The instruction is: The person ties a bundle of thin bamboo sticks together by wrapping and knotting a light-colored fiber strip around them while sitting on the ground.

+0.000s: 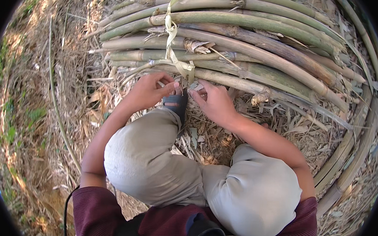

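A bundle of cut bamboo poles (pixel 243 76) lies crosswise before my knees, with a pale green split strip (pixel 171 34) running over it and twisted along its length. The strip's lower part hangs off the near edge of the bundle, between my hands. My left hand (pixel 152 91) is just left of it, fingers bent and thumb near the fingertips; what they hold, if anything, is too small to make out. From the other side, my right hand (pixel 216 103) pinches at the hanging end with thumb and forefinger. Both hands are close to the nearest pole.
My bent knees in pale grey trousers (pixel 148 154) fill the near middle, with a dark sandal (pixel 176 106) under my left hand. More long poles (pixel 351 158) curve along the right side. Dry leaves and husks cover the ground, and a thin stick (pixel 56 92) lies at left.
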`<state>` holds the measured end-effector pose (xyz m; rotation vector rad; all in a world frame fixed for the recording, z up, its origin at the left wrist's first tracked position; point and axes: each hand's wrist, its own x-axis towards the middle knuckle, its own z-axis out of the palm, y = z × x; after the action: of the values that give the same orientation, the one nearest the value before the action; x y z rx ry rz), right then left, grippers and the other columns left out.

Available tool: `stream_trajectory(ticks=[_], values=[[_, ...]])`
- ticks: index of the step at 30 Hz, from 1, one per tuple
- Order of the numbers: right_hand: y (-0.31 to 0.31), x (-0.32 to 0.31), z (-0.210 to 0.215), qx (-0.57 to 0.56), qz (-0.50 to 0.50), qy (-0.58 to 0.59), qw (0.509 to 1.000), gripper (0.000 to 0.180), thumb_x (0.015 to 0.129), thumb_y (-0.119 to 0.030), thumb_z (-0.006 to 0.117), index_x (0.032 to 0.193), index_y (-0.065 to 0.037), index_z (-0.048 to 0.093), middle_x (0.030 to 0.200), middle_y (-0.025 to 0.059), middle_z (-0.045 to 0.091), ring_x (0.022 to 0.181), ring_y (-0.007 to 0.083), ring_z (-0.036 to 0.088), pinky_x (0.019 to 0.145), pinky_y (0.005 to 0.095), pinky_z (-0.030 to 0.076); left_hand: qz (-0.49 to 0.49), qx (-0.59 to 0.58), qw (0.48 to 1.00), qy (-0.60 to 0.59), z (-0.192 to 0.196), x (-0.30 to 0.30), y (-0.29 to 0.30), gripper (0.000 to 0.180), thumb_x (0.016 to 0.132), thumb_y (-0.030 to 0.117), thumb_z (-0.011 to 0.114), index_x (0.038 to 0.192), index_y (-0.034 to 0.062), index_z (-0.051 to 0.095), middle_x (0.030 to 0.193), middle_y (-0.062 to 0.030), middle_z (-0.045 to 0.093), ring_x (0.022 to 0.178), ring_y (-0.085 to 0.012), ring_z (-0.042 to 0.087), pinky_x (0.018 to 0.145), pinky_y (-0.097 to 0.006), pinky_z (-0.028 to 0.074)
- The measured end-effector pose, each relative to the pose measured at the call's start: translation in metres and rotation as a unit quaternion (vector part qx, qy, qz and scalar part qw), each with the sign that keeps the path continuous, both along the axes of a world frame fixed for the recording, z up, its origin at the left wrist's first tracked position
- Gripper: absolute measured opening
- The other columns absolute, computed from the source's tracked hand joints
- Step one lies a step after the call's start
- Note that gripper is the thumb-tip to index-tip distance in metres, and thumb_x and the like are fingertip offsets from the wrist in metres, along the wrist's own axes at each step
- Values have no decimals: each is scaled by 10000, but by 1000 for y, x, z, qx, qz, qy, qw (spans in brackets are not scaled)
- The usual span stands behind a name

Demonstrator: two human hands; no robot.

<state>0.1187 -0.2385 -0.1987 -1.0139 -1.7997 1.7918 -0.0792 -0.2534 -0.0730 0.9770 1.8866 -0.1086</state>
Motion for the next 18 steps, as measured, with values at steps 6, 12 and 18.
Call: stream_trajectory(ticks=[6, 12, 18], values=[[23, -21, -4, 89, -68, -2, 994, 285, 899, -194, 678, 1065, 34, 641, 801, 207, 707, 709, 347, 707, 631, 384, 557, 163, 204, 965, 22, -48, 18, -12, 289, 932, 243, 648, 1035, -25, 682, 874, -115, 716, 805, -168, 676, 704, -312, 523], [15, -35, -10, 61, -99, 2, 993, 165, 858, -142, 705, 898, -6, 620, 747, 152, 693, 652, 330, 678, 583, 428, 516, 274, 216, 937, -3, -58, 35, -15, 238, 929, 207, 644, 1001, -16, 686, 842, -120, 717, 753, -181, 661, 683, -321, 491], [16, -24, 3, 258, -109, -20, 960, 139, 811, -125, 724, 853, -55, 611, 722, 80, 630, 590, 291, 620, 550, 416, 491, 166, 307, 936, 37, -71, 25, -28, 235, 978, 223, 618, 1019, -6, 653, 738, -5, 626, 652, -63, 510, 596, -246, 428]])
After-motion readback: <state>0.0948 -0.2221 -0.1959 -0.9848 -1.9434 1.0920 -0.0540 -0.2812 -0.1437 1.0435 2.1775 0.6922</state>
